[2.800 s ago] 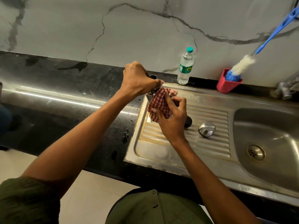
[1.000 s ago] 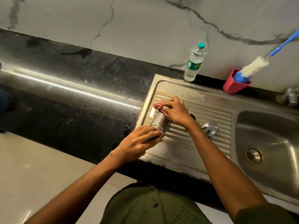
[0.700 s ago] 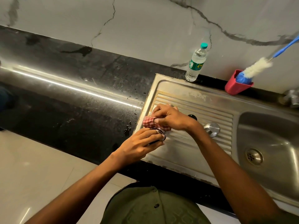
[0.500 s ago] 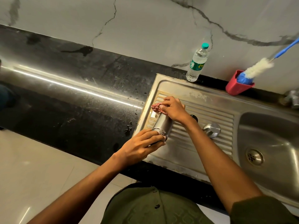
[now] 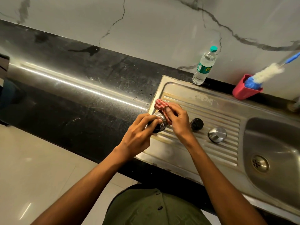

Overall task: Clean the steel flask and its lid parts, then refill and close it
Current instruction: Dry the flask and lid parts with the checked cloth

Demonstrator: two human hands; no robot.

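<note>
The steel flask lies tilted over the left end of the ribbed drainboard, its open threaded mouth toward me. My left hand grips the mouth end. My right hand holds a red checked cloth wrapped round the flask's body, which is mostly hidden. A black inner stopper and a steel cap rest on the drainboard just right of my hands.
A plastic water bottle stands behind the drainboard at the wall. A red cup holds a blue and white bottle brush. The sink bowl with its drain lies at right, and black countertop at left.
My right hand with the cloth slid back down the flask toward its mouth, covering the body bared half a second ago. The left hand kept its grip.
</note>
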